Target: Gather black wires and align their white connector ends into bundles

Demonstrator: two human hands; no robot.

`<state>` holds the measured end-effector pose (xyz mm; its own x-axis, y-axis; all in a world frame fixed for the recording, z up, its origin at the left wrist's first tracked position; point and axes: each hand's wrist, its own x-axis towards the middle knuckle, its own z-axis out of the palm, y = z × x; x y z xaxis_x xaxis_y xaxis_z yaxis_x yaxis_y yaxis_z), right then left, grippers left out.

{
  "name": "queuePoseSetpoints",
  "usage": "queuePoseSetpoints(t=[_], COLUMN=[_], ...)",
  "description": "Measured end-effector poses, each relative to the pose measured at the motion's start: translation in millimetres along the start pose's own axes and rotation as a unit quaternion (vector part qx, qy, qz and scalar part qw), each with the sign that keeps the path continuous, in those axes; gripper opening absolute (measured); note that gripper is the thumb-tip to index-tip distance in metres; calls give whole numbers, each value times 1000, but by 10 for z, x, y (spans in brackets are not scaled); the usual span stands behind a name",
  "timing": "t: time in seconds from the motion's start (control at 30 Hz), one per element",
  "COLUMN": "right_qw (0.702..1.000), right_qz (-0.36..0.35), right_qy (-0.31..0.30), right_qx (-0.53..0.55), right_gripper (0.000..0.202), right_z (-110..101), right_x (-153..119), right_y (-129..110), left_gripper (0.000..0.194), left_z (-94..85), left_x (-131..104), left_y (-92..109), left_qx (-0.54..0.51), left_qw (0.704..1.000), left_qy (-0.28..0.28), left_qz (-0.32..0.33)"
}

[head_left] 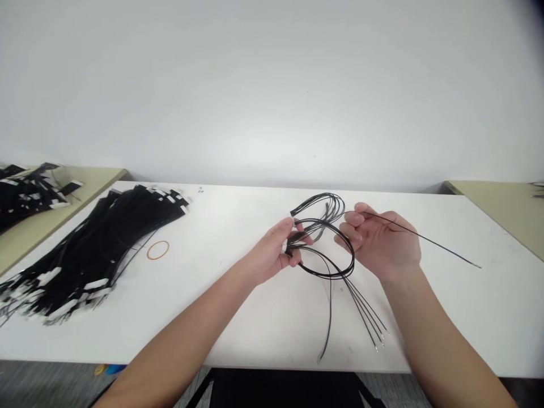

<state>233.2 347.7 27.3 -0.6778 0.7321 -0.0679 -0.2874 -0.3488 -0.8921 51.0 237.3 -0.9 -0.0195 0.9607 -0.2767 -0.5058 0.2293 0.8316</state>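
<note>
Black wire harness (353, 255) sits gripped in the fingers of the left hand (272, 252), its loops spreading to that hand's right, while the right hand (385, 243) holds a single wire (446, 248) at its fingertips, the end slanting away rightward. Other loose ends hang between the hands, over the white counter (255, 334). Leftward lie a thin orange band (158, 259) and, just beyond, a large harness pile (114, 232).

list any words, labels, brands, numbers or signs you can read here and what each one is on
No text is clearly legible.
White table: small dark marks in two rows near the far edge, too small to read.
Pile of black cables: any print on its white pieces is too blurred to read.
Black wires in the left hand: no lettering visible.
</note>
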Motion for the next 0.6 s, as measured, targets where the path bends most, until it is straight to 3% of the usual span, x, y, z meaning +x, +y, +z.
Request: queuePoseSetpoints(t=[0.13,0.33,0.5,0.6], right_qw=[998,970,953,931], right_qz=[-32,-178,-241,-275], right_qy=[32,136,86,70], right_qx=[-54,-90,-162,-230], right_gripper=[13,23,27,19], right_z=[30,0,-3,54], right_x=[32,59,-26,-81], right_y=[35,41,37,64], left_gripper=[37,36,37,38], left_z=[-15,0,8,1], left_x=[-9,-24,-21,-11], left_y=[0,18,5,-14], left_qx=[4,22,41,51], left_qw=[1000,999,998,997], left_qy=[-30,-41,-44,-50], left_qz=[0,-1,8,12])
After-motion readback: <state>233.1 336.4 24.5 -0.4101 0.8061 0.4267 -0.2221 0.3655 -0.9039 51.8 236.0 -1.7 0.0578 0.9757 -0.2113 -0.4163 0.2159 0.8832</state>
